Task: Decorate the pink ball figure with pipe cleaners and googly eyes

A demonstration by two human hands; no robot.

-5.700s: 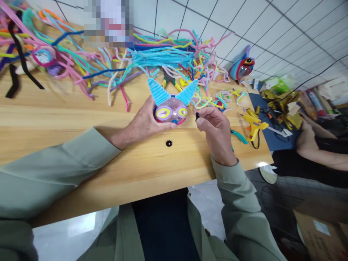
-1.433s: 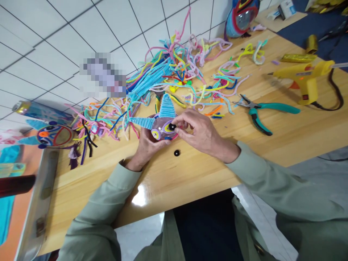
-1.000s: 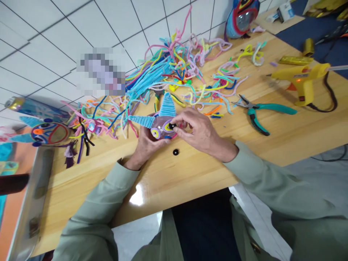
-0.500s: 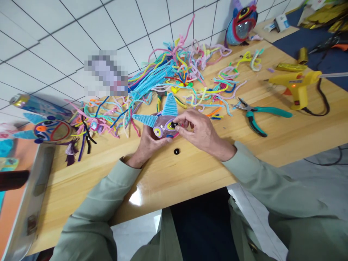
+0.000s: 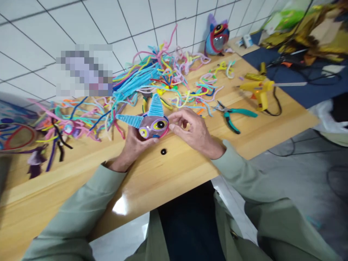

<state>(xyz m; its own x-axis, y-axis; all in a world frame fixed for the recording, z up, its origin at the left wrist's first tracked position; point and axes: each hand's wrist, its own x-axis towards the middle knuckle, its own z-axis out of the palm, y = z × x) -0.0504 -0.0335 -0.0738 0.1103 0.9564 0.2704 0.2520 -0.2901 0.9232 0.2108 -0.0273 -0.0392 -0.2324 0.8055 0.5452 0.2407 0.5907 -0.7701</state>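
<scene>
My left hand [image 5: 132, 146] grips a small clear plastic animal head [image 5: 149, 123] from the left and below, thumb along its lower edge. The head has two blue pipe-cleaner ears [image 5: 156, 106] and yellow eye rings outlined in purple. A shiny black eye piece [image 5: 161, 124] sits in the right ring, while the left ring has a pale centre. Close beside the right eye is my right hand [image 5: 194, 132], its thumb and forefinger slightly apart with nothing visible between them. A second black eye piece [image 5: 163, 152] lies on the table just below the head.
Heaps of coloured pipe cleaners [image 5: 144, 81] lie along the tiled wall. To the right are teal-handled pliers [image 5: 239, 113] and a yellow glue gun [image 5: 259, 92] with its cord. A finished animal head [image 5: 217, 39] stands at the back; another [image 5: 17, 136] lies at far left.
The black eye piece my right fingers held is now in the right eye ring, and those fingers have drawn slightly off it. The camera view has turned to the right.
</scene>
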